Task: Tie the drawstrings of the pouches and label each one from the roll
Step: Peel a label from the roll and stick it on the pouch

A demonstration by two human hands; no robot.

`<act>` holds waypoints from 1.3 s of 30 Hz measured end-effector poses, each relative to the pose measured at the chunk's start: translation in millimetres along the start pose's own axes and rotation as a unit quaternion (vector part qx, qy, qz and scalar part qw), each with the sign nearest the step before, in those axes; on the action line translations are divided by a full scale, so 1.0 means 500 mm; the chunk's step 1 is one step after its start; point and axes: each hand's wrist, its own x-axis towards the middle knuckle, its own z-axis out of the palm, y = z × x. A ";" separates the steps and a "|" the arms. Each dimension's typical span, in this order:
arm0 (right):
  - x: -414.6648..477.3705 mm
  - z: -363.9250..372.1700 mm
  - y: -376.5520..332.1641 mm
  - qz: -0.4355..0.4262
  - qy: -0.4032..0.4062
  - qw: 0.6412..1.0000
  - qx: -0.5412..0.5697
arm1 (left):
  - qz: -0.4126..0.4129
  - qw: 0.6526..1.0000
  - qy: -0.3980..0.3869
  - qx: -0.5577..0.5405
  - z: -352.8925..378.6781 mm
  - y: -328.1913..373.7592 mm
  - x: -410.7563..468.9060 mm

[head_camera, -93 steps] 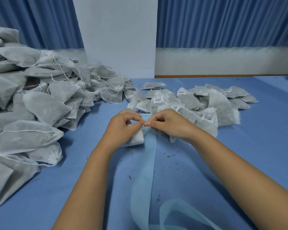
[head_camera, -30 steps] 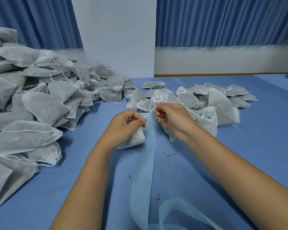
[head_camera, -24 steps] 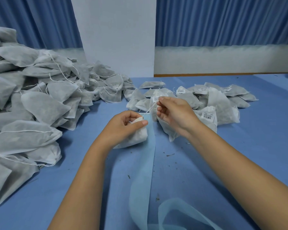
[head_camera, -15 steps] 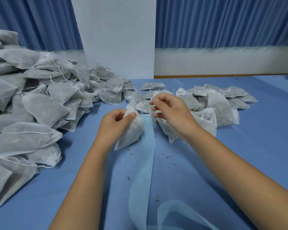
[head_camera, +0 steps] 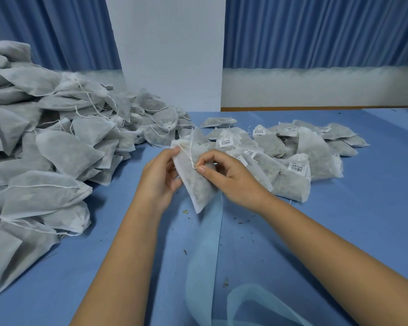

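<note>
Looking over blue surface (head_camera: 339,231): big heap of unlabelled pouches (head_camera: 45,149) banked at left, smaller labelled heap (head_camera: 292,156) beyond hands at right, presumably keeping done apart from undone. Pale blue strip (head_camera: 205,255) runs down middle toward person, maybe label backing, cannot tell. One pouch (head_camera: 196,182) lifted over strip, tilted, neck uppermost. Left hand (head_camera: 158,177) grips neck edge to steady it. Right hand (head_camera: 231,177) pinches drawstring (head_camera: 191,149), likely snugging knot.

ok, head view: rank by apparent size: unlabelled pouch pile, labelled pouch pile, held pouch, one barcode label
1. unlabelled pouch pile (nearer, cropped left, so unsure)
2. labelled pouch pile
3. held pouch
4. barcode label
</note>
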 end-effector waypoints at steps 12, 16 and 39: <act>0.015 -0.009 0.042 0.146 0.189 0.971 0.035 | -0.057 0.983 0.025 0.172 -0.042 -0.018 0.025; 0.019 -0.016 0.085 0.229 0.169 0.950 -0.128 | -0.116 0.977 0.079 0.158 -0.059 -0.022 0.039; -0.006 -0.071 0.086 0.227 -0.201 0.951 -0.065 | -0.262 0.964 -0.049 0.017 -0.059 -0.063 0.054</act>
